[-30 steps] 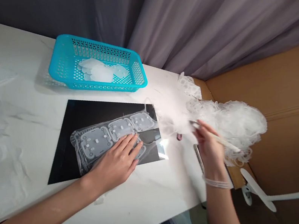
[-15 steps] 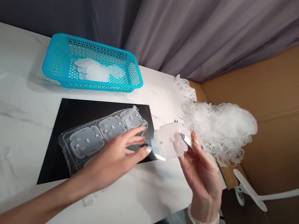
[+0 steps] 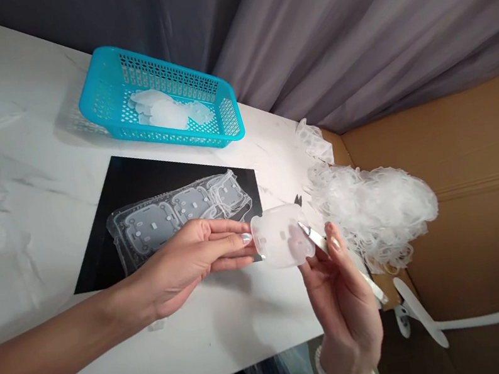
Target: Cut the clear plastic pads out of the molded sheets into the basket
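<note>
A translucent, frosted flexible-looking piece (image 3: 278, 246) with small slots hangs above the table between both hands. My left hand (image 3: 203, 252) has its thumb on the left edge of the piece and its fingers behind, in a pinch. My right hand (image 3: 342, 299) supports the right side of the piece and also holds a slim white-handled tool (image 3: 316, 241) with a pointed metal tip; its exact kind is unclear. Below my left hand, a moulded clear sheet (image 3: 153, 225) with several similar shapes lies on a black mat (image 3: 107, 192), partly hidden by the hand.
A turquoise basket (image 3: 95, 98) with several frosted pieces (image 3: 167, 111) stands at the back. A heap of translucent scraps (image 3: 378, 213) lies at the right beside a cardboard wall (image 3: 481, 173). A grey curtain (image 3: 346, 24) hangs behind the marble-patterned table (image 3: 32, 204).
My left hand has turned and closed on the left edge of the frosted piece. Before, its fingers were spread beside the piece. The whole view has shifted slightly.
</note>
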